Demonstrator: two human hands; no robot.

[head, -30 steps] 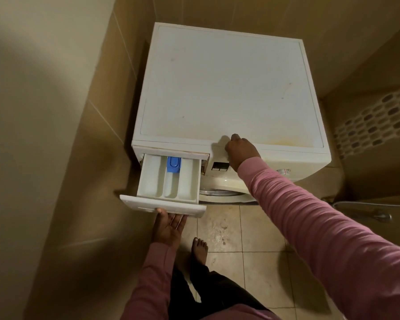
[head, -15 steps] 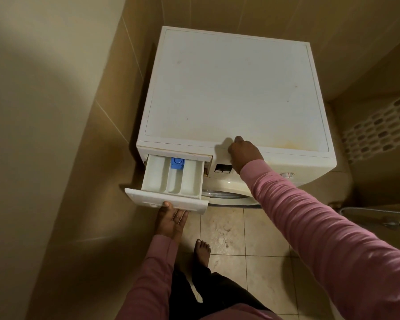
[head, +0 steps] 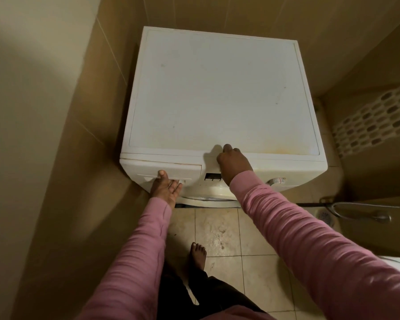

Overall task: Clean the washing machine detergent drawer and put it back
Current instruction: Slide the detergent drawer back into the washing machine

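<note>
**Tiled laundry corner, drawer seated in its slot**

Head view: beige wall tiles closed in on a white front-loading washing machine (head: 217, 100) standing on a pale tiled floor (head: 217, 234), with a shower hose (head: 356, 209) lying at the right. Its detergent drawer (head: 136, 168) sat at the upper left of the front, its face level with the panel beside it, so it looked fully home. The left hand (head: 165, 187) met the drawer's handle recess palm up, fingers loose and straight, thumb laid on the face; it clasped nothing. The right hand (head: 234, 163) gripped the machine's top front edge just right of the drawer, thumb on the lid, fingers bent down above the dark display (head: 211, 176). The drawer's long axis ran straight back into the cabinet, dead ahead of the left hand, the nearer one; any last push would follow that line. No brand or lettering could be read; marks round the dial (head: 276, 180) were too small.
</note>
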